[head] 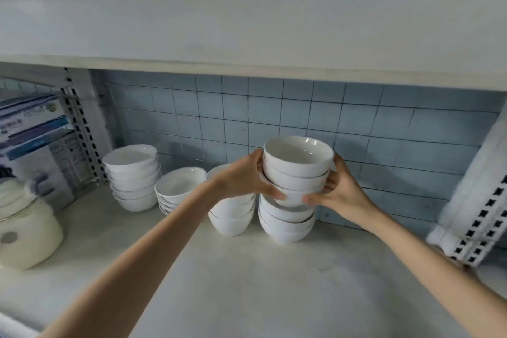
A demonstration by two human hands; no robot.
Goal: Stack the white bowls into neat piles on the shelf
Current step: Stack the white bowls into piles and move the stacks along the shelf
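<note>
Left hand (pixel 247 177) and right hand (pixel 338 189) clasp a nested set of three glossy white ceramic bowls (pixel 297 170) just above the right pile (pixel 286 221) on the pale shelf (pixel 247 277). Judged step: seating. Next: centre, lower straight.

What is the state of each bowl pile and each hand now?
left pile: nested, upright on the shelf.
low pile: nested, upright.
right pile: nested, upright.
left hand: grips held bowls.
right hand: grips held bowls.
held bowls: nested, slightly tilted, over the right pile.
middle pile: upright, partly hidden by left hand.
</note>
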